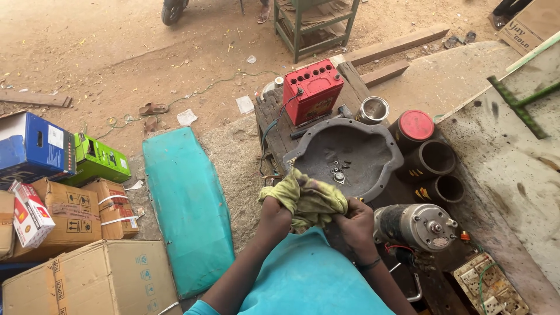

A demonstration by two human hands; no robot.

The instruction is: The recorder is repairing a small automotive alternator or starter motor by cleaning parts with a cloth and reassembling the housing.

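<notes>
Both my hands clutch a crumpled yellow-green rag [304, 198] in front of my chest. My left hand [274, 217] grips its left side and my right hand [356, 220] grips its right side. Whatever may be wrapped inside the cloth is hidden. Just beyond the rag lies a dark grey metal pan-shaped cover [382, 175] holding a few small washers and nuts [339, 172]. To the right of my right hand lies a cylindrical electric motor [415, 226].
A red battery [312, 90] stands on the wooden bench [274, 125] behind the pan, with a metal cup [373, 109] and black cylinders [430, 158] beside it. A teal panel [186, 204] and cardboard boxes [87, 280] lie left. A switch board [489, 287] lies bottom right.
</notes>
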